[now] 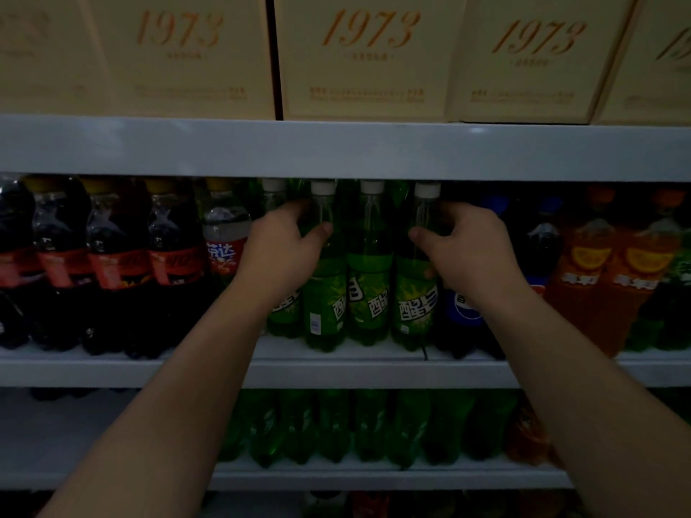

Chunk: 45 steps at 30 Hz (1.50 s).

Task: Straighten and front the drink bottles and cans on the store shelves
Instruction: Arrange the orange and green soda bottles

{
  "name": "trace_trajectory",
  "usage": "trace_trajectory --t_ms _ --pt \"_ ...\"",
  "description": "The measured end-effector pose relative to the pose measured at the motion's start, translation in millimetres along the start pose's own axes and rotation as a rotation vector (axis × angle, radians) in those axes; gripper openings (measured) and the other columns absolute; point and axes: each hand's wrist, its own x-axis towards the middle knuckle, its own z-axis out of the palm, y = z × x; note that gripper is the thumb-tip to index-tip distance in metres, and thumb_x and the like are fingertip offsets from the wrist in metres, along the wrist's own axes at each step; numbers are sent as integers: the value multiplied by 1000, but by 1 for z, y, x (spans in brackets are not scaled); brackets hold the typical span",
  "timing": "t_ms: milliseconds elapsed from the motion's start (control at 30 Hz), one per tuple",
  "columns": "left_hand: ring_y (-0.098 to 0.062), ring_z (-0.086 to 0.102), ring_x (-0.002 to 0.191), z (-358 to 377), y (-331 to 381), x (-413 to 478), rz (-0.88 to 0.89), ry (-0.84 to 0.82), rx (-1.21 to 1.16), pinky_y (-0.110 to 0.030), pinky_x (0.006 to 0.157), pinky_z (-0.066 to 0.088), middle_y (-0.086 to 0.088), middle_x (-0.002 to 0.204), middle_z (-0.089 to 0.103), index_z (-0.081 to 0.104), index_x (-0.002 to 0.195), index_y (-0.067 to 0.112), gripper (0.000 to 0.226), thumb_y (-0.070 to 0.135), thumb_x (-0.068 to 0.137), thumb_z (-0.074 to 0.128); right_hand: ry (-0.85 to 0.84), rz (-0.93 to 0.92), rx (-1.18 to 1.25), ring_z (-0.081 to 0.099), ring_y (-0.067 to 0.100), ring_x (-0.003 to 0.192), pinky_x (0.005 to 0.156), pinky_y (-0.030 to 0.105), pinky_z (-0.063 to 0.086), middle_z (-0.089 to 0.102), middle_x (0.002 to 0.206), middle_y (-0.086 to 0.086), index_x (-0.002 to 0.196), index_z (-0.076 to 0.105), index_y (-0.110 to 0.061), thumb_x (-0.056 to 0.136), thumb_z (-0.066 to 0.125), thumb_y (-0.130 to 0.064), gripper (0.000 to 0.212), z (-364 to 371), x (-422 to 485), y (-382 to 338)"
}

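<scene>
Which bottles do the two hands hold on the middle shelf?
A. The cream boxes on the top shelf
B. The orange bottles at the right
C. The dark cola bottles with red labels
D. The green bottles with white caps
D: the left hand and the right hand each wrap around the green bottles with white caps, at the outer ends of that group of four.

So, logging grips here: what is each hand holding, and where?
Left hand: green bottle, upper body. Right hand: another green bottle, same place.
</scene>
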Motion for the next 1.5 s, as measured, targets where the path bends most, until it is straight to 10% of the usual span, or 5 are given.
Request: trace_trajectory --t_ms 200,333,567,1067,1500 --pt "-6 56 75 0 7 -3 -3 54 31 -12 54 35 6 92 65 63 104 18 38 49 83 60 438 -432 -152 54 5 83 76 8 39 64 97 2 112 62 -7 86 62 -16 27 18 -37 -5" --pt "-7 60 78 3 15 -10 25 174 127 -23 65 50 6 92 67 65 100 17 48 56 72 71 225 -433 -205 56 13 93 85 20 43 62 106 10 119 56 -5 91 55 -19 31 43 -31 -23" --pt "-16 60 98 -13 4 -4 20 -6 57 -22 77 43 -3 109 65 62 117 14 41 39 85 65 183 -227 -402 32 8 48 42 20 24 33 62 -3 82 44 -13 88 59 -15 17 68 7 -37" --pt "-5 55 84 -3 -5 -7 101 4 0 -11 59 36 3 103 66 60 114 22 40 41 79 69 -58 23 36 60 28 72 55 44 57 59 84 16 92 57 0 81 52 -2 12 53 15 -50" --pt "-2 49 81 6 1 -2 139 7 29 -4 58 31 1 102 66 60 114 19 37 37 82 66 -108 103 253 49 4 32 34 15 34 60 70 6 91 58 -20 87 59 -19 4 42 15 -43"
